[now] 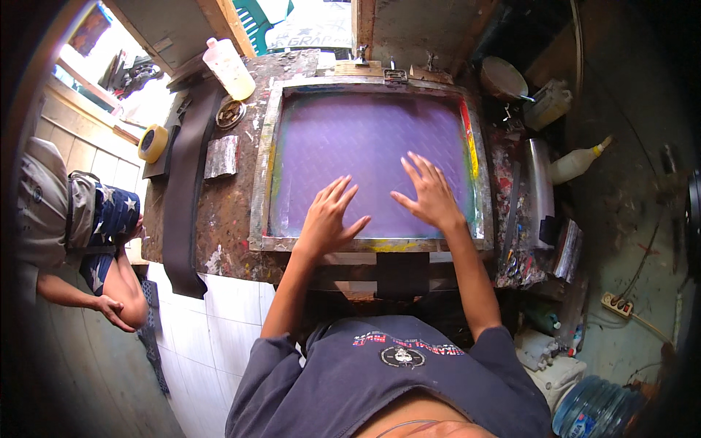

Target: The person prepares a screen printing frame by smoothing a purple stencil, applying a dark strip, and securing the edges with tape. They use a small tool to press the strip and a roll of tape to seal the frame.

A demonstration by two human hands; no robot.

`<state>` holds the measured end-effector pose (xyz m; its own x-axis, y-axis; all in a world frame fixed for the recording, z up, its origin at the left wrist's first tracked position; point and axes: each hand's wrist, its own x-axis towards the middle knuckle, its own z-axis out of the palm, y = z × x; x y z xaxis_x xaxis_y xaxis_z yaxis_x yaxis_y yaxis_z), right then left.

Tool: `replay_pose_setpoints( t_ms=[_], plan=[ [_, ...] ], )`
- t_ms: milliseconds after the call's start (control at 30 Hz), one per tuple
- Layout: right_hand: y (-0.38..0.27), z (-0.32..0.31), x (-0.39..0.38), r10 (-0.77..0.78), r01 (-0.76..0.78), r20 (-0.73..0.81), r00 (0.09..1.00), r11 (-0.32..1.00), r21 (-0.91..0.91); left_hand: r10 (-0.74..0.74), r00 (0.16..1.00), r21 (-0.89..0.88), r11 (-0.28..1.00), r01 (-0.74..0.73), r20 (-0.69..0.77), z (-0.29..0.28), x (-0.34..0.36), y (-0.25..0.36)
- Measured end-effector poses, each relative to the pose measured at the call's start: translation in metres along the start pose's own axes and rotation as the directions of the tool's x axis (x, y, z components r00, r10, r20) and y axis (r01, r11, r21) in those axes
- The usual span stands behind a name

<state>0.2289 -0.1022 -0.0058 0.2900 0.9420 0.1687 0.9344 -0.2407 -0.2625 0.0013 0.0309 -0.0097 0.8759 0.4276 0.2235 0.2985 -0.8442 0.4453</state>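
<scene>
In front of me a wooden-framed printing screen [365, 135] with purple mesh lies on the work table. Its frame [261, 182] is stained with yellow, red and green paint. My left hand [328, 217] is over the near left part of the mesh, fingers spread and holding nothing. Over the near right part is my right hand [429, 193], also empty with its fingers apart. Whether either palm touches the mesh I cannot tell. Hinge clamps [395, 75] sit at the screen's far edge. A black strip of material [402, 274] sticks out below the near edge.
Left on the paint-stained table [226, 219] are a long black strip [188, 182], a tape roll [152, 143], a block [222, 157] and a plastic bottle [229, 69]. A bowl [504, 78] and white bottle [582, 162] stand right. Another person [80, 219] sits at the left.
</scene>
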Motion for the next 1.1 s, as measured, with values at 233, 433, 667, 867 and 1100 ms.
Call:
replay_pose_setpoints(
  t_ms=[233, 433, 667, 867, 1100],
  plan=[
    [0.022, 0.05, 0.081, -0.023, 0.028, 0.126, 0.992, 0.999, -0.038, 0.085, 0.982, 0.176, 0.978, -0.115, 0.171, 0.039, 0.084, -0.041],
    [0.047, 0.058, 0.147, -0.046, 0.048, 0.064, 0.997, 0.999, -0.026, 0.057, 0.998, 0.207, 0.976, -0.062, 0.029, 0.056, 0.146, -0.072],
    [0.048, 0.076, 0.15, -0.051, 0.051, 0.026, 0.998, 0.999, 0.007, 0.055, 0.998, 0.253, 0.966, -0.051, -0.009, 0.086, 0.15, -0.099],
    [0.047, 0.072, 0.143, -0.041, 0.041, 0.015, 0.999, 0.999, -0.008, 0.008, 1.0, 0.2, 0.98, -0.012, 0.017, 0.073, 0.149, -0.08],
    [0.039, 0.062, 0.152, -0.056, 0.055, 0.01, 0.998, 0.998, 0.03, -0.028, 0.998, 0.194, 0.981, 0.018, 0.052, 0.058, 0.149, -0.077]
  ],
)
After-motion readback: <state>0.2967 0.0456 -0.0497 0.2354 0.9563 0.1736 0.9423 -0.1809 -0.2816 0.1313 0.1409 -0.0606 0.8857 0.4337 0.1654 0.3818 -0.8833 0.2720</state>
